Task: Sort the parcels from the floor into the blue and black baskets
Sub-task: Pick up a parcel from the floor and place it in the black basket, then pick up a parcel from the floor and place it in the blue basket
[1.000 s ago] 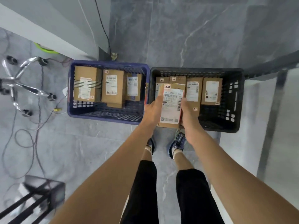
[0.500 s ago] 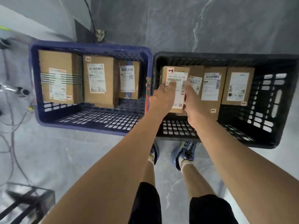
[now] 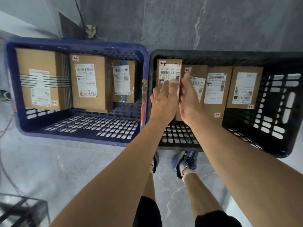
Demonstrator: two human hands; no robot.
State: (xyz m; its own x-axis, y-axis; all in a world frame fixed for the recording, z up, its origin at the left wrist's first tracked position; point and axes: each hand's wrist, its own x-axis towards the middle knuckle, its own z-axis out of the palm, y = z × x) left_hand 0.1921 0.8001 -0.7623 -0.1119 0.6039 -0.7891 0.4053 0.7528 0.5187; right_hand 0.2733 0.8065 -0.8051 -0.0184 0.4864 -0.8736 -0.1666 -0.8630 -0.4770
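Note:
A brown parcel (image 3: 169, 69) with a white barcode label stands at the far left of the black basket (image 3: 229, 54), beside three other labelled parcels (image 3: 214, 89). My left hand (image 3: 164, 99) lies on its label with fingers stretched flat. My right hand (image 3: 188, 99) presses straight fingers against its right side, in front of the neighbouring parcel (image 3: 196, 82). The parcel's lower half is hidden by my hands. The blue basket (image 3: 73, 43) sits to the left, touching the black one, and holds three parcels (image 3: 86, 81) along its far wall.
Both baskets stand on grey tiles against a grey wall. My feet (image 3: 186, 161) are right in front of the black basket. A dark metal frame (image 3: 21, 208) is at the bottom left. Cables (image 3: 3, 128) trail along the left edge.
The parcel went from above the basket's front rim down to its far left corner. My hands loosened from gripping its sides to lying flat against it. The view moved closer.

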